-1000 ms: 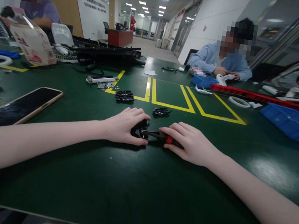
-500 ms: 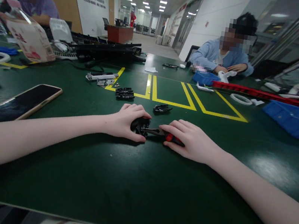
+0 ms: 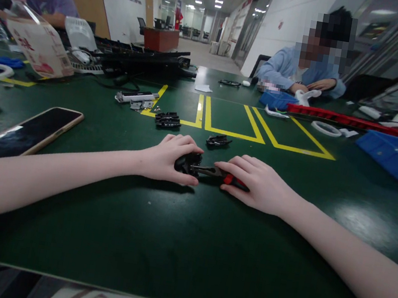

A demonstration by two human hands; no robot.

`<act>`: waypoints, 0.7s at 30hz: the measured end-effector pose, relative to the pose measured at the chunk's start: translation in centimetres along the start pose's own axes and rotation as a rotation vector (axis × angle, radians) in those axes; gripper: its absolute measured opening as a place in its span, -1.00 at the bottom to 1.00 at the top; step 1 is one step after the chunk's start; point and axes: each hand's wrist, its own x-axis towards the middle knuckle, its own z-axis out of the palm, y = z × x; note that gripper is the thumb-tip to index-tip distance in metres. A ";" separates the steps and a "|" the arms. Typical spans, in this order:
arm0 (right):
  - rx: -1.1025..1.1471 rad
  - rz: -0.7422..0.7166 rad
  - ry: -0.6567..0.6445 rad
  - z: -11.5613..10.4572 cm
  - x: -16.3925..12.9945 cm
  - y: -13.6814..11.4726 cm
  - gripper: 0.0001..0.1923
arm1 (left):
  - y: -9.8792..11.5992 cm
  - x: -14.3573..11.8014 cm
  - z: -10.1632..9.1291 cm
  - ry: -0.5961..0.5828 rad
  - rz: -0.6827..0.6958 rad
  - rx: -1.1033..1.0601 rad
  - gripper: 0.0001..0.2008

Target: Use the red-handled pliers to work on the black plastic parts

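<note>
Pliers (image 3: 217, 173) with red-and-black handles lie low on the green bench (image 3: 176, 246), their nose pushed into a small black plastic part (image 3: 186, 162); take that part as your landmark. Your left hand (image 3: 167, 158) is cupped over it from the left, fingers curled on top and thumb tucked underneath against the bench, so it is clamped on the part. Your right hand (image 3: 257, 183), just right of the part, is closed over the pliers' handles; how hard they are squeezed cannot be told from here.

To do this step well, press the part flat on the bench with the left hand so it cannot twist when the nose bites. Keep your left thumb and fingertips clear of the pliers' tip, since they sit very near it. Hold the tool level and in line with the part rather than prying upward, and squeeze gradually, as thin black plastic probably cracks or springs away under a sudden grip.

Just beyond the part lies another black piece (image 3: 217, 141), and farther beyond and to the left a small cluster of black pieces (image 3: 168, 120) beside the yellow tape lines (image 3: 233, 124). A phone (image 3: 23, 134) rests well to the left. Keep your forearms away from these.
</note>
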 end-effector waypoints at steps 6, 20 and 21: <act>-0.004 0.001 0.010 -0.1 0.0 -0.1 -0.54 | -0.1 -0.1 -0.2 0.018 -0.001 0.002 -0.34; -0.094 -0.026 0.036 -0.1 0.1 -0.4 -0.56 | -0.2 0.3 -0.4 0.011 -0.033 0.018 -0.31; -0.123 -0.037 0.047 -0.1 0.2 -0.5 -0.56 | -0.2 0.3 -0.4 0.018 -0.024 0.037 -0.32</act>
